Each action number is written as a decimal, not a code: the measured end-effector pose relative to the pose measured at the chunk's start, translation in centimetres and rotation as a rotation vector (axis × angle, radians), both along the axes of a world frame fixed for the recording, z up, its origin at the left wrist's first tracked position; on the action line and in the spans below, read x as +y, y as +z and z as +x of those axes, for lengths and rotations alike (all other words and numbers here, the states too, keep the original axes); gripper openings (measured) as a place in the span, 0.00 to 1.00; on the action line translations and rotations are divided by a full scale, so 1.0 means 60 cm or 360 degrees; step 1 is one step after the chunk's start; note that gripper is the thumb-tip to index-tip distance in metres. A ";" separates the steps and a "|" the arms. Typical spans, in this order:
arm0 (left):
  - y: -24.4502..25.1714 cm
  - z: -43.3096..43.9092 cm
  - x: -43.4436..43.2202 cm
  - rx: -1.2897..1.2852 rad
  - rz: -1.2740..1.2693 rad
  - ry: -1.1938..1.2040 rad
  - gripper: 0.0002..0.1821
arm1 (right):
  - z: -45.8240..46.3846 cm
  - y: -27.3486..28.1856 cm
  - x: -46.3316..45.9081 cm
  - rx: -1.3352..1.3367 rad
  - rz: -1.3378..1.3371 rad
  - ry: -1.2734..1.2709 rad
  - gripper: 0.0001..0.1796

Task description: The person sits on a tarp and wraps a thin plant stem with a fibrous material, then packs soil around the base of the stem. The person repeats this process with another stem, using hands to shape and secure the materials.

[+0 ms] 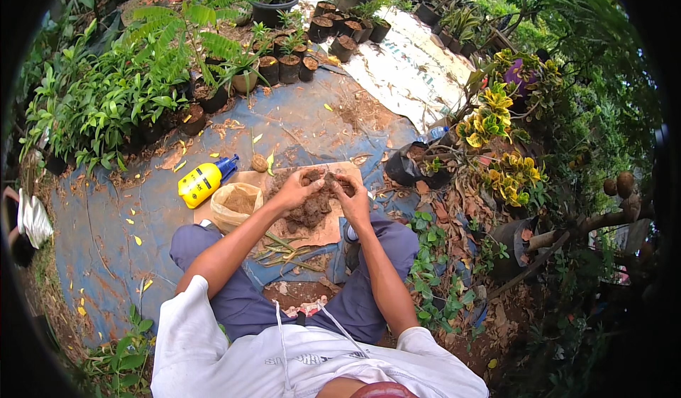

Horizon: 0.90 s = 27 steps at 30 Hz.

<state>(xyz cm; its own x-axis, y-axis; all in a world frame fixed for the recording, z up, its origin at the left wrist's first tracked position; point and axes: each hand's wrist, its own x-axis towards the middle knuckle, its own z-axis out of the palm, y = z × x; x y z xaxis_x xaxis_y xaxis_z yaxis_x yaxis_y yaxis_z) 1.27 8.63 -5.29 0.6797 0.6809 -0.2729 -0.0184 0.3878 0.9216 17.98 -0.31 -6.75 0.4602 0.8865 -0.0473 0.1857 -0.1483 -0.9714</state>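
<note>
My left hand (pixel 299 189) and my right hand (pixel 349 197) are raised close together over a heap of dark, crumbly soil (pixel 309 212). Each set of fingers is closed on a small clump of soil. Under the heap lies a sheet of brown cardboard (pixel 333 229). Left of the soil stands an open bag (pixel 223 222) holding brown granular material. A yellow spray bottle (pixel 200 185) with a blue head lies left of the bag. A round brown ball (pixel 259 163) with a stem sits beyond the cardboard's edge. Cut green leaves (pixel 284 254) lie near my legs.
A blue tarpaulin (pixel 106 227) covers the ground. Potted plants (pixel 106 110) line the left, and small soil-filled black pots (pixel 289 69) stand at the far side beside a white sheet (pixel 404 63). On the right are a black plant bag (pixel 415 166), yellow-green shrubs (pixel 487 116) and dry leaves.
</note>
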 end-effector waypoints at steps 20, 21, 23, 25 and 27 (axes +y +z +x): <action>0.029 -0.007 -0.003 0.0497 0.0824 -0.0197 0.25 | -0.005 0.010 -0.010 0.0011 -0.0018 0.0232 0.26; 0.030 -0.007 -0.002 0.0526 0.0843 -0.0230 0.25 | -0.005 0.007 -0.010 0.0022 -0.0094 0.0195 0.26; 0.026 -0.005 -0.003 0.0442 0.0887 -0.0260 0.24 | -0.004 0.004 -0.011 -0.0003 0.0006 0.0256 0.25; 0.015 -0.005 -0.007 0.0405 0.0955 -0.0246 0.22 | -0.004 0.004 -0.012 -0.0002 -0.0031 0.0280 0.25; 0.003 -0.003 -0.011 0.0405 0.1052 -0.0202 0.21 | -0.003 0.006 -0.015 -0.0007 -0.0132 0.0289 0.27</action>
<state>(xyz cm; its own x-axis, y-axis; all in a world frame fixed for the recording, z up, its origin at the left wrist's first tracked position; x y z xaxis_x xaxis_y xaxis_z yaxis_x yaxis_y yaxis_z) 1.12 7.98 -5.13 0.7347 0.6783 0.0088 0.2363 -0.2680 0.9340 17.79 -1.19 -6.40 0.2937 0.9481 -0.1220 0.2209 -0.1915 -0.9563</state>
